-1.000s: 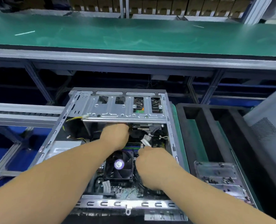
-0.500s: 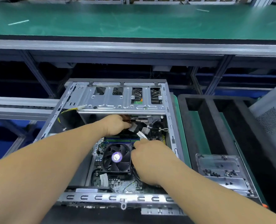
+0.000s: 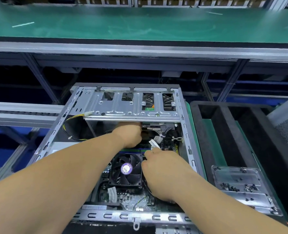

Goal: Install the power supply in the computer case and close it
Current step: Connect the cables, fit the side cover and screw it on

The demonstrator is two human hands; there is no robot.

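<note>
Case [image 3: 187, 125] lies open around both hands' fingers [image 3: 146, 153].

Open grey metal case [image 3: 184, 132] lying on its side, side panel off, motherboard and black fan [image 3: 125, 170] exposed. Silver drive cage [image 3: 131, 107] across far end. Grey power supply [image 3: 60, 146] at left wall, its yellow-black cable [image 3: 69, 120] looping upward.
</note>
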